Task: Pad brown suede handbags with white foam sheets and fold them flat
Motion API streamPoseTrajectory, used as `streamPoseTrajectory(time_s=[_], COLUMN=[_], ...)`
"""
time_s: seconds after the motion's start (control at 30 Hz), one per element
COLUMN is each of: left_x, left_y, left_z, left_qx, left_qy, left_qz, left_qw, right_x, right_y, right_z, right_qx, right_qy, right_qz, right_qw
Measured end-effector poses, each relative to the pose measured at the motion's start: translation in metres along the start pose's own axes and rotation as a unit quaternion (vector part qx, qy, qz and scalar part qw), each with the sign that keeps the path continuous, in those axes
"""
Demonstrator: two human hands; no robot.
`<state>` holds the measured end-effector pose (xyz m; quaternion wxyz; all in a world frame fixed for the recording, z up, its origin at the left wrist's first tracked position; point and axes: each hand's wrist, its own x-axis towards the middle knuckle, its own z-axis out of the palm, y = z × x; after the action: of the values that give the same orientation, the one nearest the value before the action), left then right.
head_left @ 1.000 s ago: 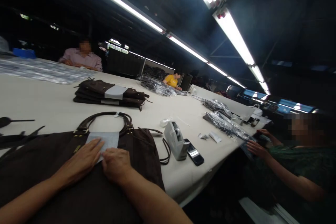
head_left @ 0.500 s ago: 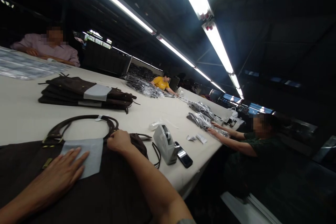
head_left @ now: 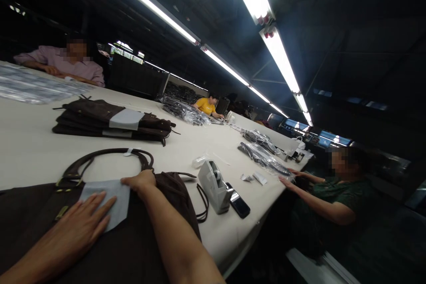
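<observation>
Two hands rest on a dark brown bag (head_left: 133, 248) lying flat at the near edge of the table (head_left: 29, 155). Its long side runs left to right, and its looped handles (head_left: 100, 151) point away from the person. The left hand (head_left: 78, 228) lies flat, fingers spread, on a pale sheet (head_left: 115, 193). The right hand (head_left: 140, 181) curls at the bag's top edge; whether it pinches anything is hidden. Farther right stand a tape dispenser (head_left: 214, 185) and a phone (head_left: 238, 205). Beyond lies a stack of bags (head_left: 89, 117).
</observation>
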<state>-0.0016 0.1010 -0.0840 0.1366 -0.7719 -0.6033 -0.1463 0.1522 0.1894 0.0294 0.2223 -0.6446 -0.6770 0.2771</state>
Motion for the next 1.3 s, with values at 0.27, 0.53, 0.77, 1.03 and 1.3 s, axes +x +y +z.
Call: streamPoseTrajectory(time_s=[0.27, 0.53, 0.77, 1.03, 1.3], left_x=[0.007, 0.01, -0.007, -0.008, -0.017], left_y=[0.009, 0.019, 0.033, 0.03, 0.045], left_z=[-0.026, -0.057, -0.092, -0.094, -0.124], left_qx=[-0.017, -0.065, -0.115, -0.111, -0.185], left_qy=[-0.036, -0.079, -0.088, -0.126, -0.116], left_qz=[0.002, -0.006, -0.027, 0.003, 0.016], left_qw=[0.999, 0.995, 0.989, 0.986, 0.976], right_x=[-0.018, -0.023, -0.025, -0.025, -0.208], right_y=[-0.003, 0.006, 0.014, 0.01, 0.018], right_z=[-0.006, -0.016, -0.022, -0.034, -0.149], right_qx=[0.079, 0.019, 0.04, -0.022, 0.17], right_qy=[0.055, 0.018, -0.134, -0.188, -0.359], right_qz=[0.064, 0.059, 0.033, 0.018, -0.111], right_qw=[0.993, 0.998, 0.99, 0.982, 0.911])
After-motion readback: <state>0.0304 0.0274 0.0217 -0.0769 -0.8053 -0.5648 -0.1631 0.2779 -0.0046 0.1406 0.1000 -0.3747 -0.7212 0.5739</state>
